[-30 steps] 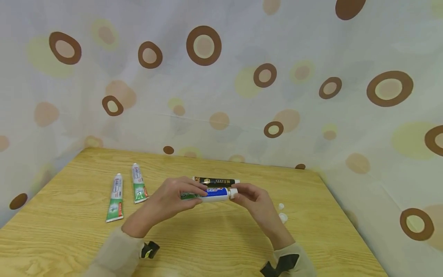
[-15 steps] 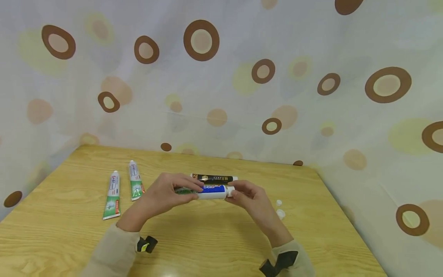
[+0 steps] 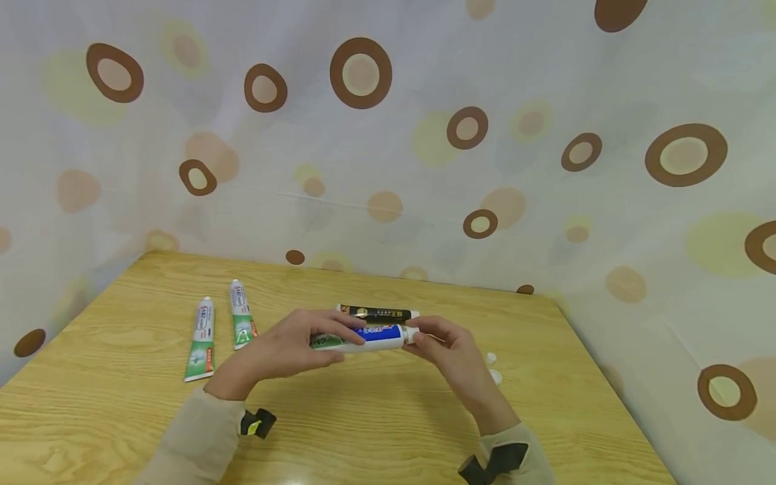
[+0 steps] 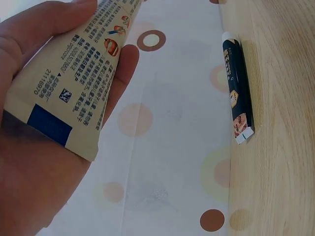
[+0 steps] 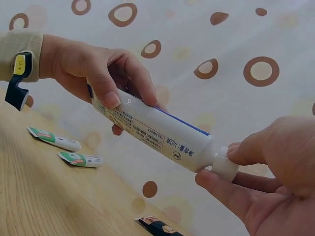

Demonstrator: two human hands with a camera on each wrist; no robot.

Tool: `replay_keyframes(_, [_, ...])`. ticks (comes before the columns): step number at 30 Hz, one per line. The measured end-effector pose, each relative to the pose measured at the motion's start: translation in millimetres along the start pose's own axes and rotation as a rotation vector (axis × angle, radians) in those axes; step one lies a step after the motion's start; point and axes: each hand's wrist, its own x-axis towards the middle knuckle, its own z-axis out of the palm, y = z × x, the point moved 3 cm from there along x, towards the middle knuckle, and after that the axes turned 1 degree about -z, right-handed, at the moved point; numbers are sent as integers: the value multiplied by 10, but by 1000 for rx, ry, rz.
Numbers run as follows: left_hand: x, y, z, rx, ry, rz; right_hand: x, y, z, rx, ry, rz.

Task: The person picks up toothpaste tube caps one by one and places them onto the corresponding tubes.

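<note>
My left hand (image 3: 291, 347) grips a blue, white and green toothpaste tube (image 3: 384, 336) by its body, above the table. In the left wrist view, the printed back of the tube (image 4: 83, 73) lies across the palm, its flat end near the wrist. The thumb and fingers of my right hand (image 3: 448, 353) pinch the white cap (image 5: 225, 165) at the other end. A short stretch of neck shows between cap and tube in the right wrist view. Right fingertips cover part of the cap.
A black toothpaste tube (image 3: 388, 314) lies just behind the held tube. Two green-and-white toothpaste tubes (image 3: 201, 340) (image 3: 242, 315) lie on the left of the wooden table (image 3: 364, 424). Two small white caps (image 3: 491, 358) (image 3: 496, 376) are beside the right hand. A patterned cloth (image 3: 388, 155) hangs behind.
The held tube has tilted slightly, its capped end now a little higher. The left thumb has slid lower along the tube's edge. The right hand keeps pinching the cap; the head view shifts slightly.
</note>
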Motion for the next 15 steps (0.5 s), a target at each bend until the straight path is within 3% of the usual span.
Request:
replay_keyframes(6, [3, 39, -14, -20, 82, 13, -21, -45, -11, 2, -11, -19])
replay_keyframes(15, [-5, 65, 2, -44, 102, 9, -24, -57, -31, -88, -30, -1])
